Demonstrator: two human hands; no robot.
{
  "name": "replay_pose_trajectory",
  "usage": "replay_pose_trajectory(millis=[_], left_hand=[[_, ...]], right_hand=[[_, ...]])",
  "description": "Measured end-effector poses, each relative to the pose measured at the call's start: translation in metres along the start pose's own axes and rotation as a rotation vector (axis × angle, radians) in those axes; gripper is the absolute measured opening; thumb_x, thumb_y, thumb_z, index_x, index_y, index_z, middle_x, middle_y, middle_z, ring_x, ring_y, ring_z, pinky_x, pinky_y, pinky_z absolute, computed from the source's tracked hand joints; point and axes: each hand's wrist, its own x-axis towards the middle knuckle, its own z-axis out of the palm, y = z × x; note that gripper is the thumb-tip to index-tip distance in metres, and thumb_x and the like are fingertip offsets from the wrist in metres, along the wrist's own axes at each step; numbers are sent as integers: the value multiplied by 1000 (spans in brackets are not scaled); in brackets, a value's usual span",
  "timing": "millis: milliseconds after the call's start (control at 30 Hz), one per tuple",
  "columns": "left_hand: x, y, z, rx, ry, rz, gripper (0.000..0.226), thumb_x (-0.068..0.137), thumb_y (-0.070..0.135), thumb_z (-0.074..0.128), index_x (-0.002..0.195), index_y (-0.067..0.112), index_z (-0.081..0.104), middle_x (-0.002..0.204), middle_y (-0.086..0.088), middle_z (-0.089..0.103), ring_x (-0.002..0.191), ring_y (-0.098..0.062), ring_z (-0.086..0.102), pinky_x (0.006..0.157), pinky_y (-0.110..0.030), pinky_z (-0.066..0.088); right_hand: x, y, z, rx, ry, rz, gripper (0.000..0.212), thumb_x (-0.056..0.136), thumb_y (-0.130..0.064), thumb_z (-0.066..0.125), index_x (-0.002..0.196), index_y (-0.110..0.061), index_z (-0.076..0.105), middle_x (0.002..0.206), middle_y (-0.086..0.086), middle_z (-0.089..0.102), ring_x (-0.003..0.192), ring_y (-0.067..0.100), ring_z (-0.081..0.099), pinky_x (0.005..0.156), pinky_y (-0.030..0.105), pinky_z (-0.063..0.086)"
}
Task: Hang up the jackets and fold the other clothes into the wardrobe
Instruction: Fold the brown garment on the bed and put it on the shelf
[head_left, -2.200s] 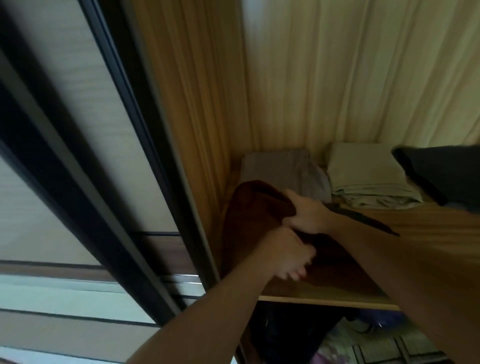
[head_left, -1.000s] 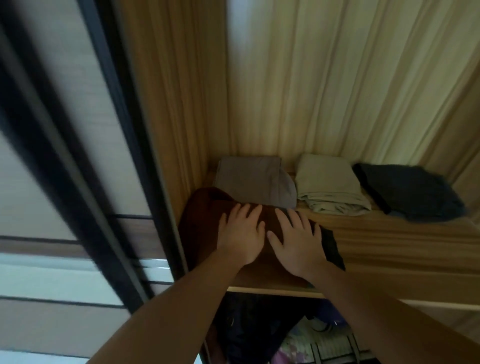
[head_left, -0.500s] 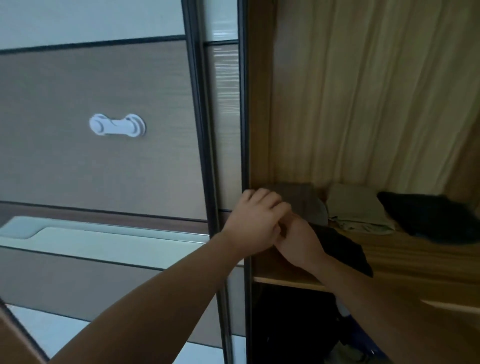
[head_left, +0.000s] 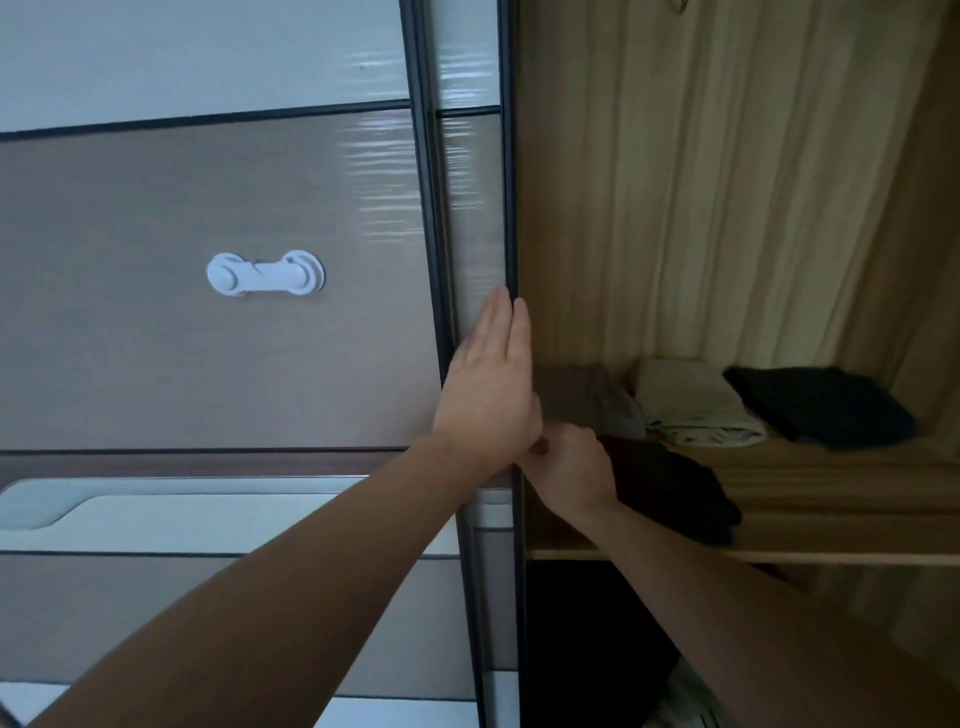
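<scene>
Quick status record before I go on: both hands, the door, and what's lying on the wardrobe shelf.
left hand: flat, fingers straight, against the sliding door at its edge
right hand: fingers curled beside that door edge at the shelf front; what they hold is unclear
shelf back row, left to right: grey folded garment, beige folded garment, dark blue garment
shelf front: dark garment, just beyond the right hand
white latch: on the brown door panel left of the hands
</scene>
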Motion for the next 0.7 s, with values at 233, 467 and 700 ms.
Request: replay_pose_trajectory(millis=[233,467,700], left_hand=[[4,7,3,56,-43,33,89,86,7,53,155,9,-3,163,-10,-11,150,-21,-13,123,-40,5],[18,34,18,131,-59,127,90,87,16,55,155,12,-3,163,-9,-10,150,-21,-10,121,-43,0],[41,83,33,167,-82,293,96,85,21,60,155,17,-5,163,-8,-11,150,-19,-7,119,-39,4]], right_hand=[[-2,14,-7,-31,30,3,56,80,-66,39,77,-17,65,78,3,69,75,27,66,66,42,55],[-5,50,-37,-47,47,57,47,85,-62,52,66,-18,60,68,0,64,66,21,63,63,41,54],[-12,103,-86,-87,150,83,55,87,-55,60,49,-22,38,49,-7,46,49,13,47,55,41,48]])
